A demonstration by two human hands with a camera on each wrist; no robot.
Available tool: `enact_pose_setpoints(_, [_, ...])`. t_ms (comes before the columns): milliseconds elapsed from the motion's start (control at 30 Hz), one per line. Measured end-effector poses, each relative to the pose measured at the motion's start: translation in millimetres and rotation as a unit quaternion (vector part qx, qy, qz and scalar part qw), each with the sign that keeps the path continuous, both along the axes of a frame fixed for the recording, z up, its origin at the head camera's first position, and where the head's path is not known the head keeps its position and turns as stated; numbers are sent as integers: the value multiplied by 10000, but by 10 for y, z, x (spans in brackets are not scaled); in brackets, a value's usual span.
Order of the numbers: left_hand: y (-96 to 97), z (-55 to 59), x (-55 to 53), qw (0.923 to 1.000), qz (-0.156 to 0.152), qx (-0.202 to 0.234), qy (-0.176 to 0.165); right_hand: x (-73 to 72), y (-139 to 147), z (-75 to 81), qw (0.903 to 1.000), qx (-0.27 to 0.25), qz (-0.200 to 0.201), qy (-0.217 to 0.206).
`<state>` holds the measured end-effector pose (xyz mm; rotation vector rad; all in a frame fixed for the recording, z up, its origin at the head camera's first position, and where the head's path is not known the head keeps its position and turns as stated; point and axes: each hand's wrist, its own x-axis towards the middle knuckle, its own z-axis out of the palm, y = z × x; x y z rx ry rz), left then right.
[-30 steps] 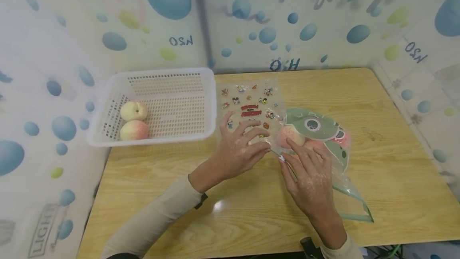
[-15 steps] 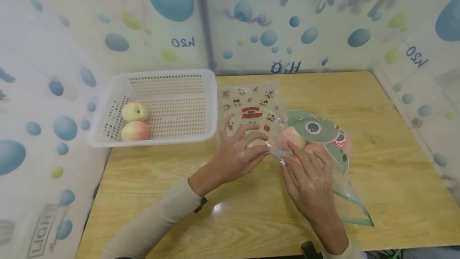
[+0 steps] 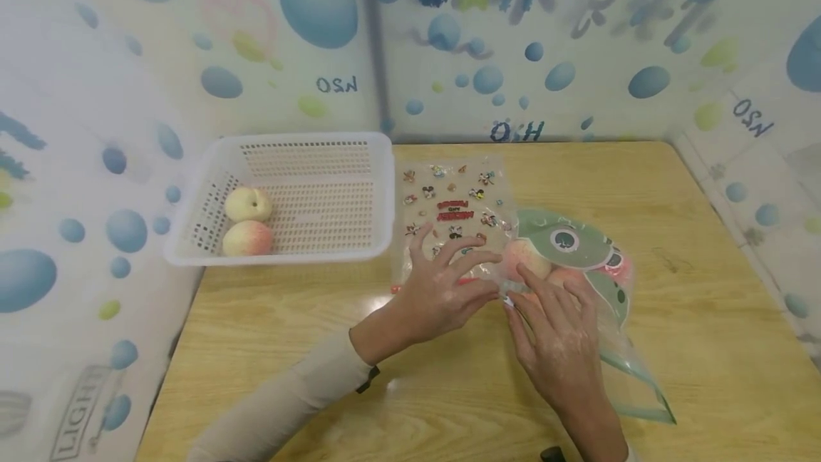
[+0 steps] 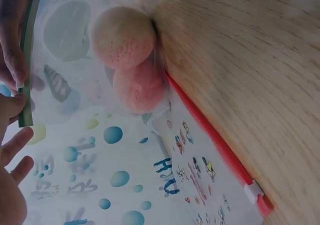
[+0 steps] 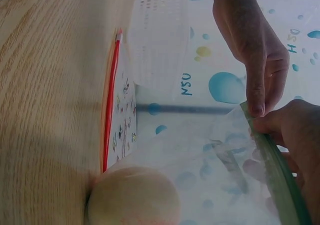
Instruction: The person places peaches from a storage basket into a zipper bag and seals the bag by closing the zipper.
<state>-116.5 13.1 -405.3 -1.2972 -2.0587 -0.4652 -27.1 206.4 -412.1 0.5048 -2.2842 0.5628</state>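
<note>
A clear zip bag with a green cartoon print and green zip strip holds several peaches. In the head view my left hand pinches the strip's end with thumb and forefinger, the other fingers spread. My right hand pinches the strip right beside it, at the small white slider. Both wrist views show the strip raised over the table, the two hands' fingertips almost meeting. The peaches sit low in the bag, at the tabletop.
Left of the peach bag lies a flat clear bag with cartoon prints and a red zip strip. A white perforated basket stands at the back left, two peaches in it. Patterned walls enclose the wooden table.
The head view has tilted slightly. My left hand has shifted a little right towards the slider, uncovering part of the red zip strip. My right hand keeps its place on the peach bag.
</note>
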Motion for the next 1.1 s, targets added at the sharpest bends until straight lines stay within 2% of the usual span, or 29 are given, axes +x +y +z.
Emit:
enact_pose_setpoints(100, [-17,31,-26,10000,84,38,-15,-49,-20,25,10000,2,58,3])
enact_pose_setpoints(400, [-88,139,-97,9995,205,-203,118,-227,-77,109,9993,87,288,237])
enact_pose_setpoints(633, [-175,162,-116,9987,441,-163,176,-315,-132,137,9981,62,474,400])
enact_pose_setpoints(733, [-190,136,-90,9988,454,-85,144,-293,-146,127,9979,53,492,410])
enact_pose_setpoints(900, [-152,49,26,9994,340,-92,43,-149,-128,44,9987,89,383,312])
enact_pose_setpoints(967, [-107,19,75,9996,268,-128,26,-97,-95,0,9981,102,360,481])
enact_pose_setpoints(1100, [45,-2,124,9996,97,-276,-24,-79,37,-31,9913,130,350,1261])
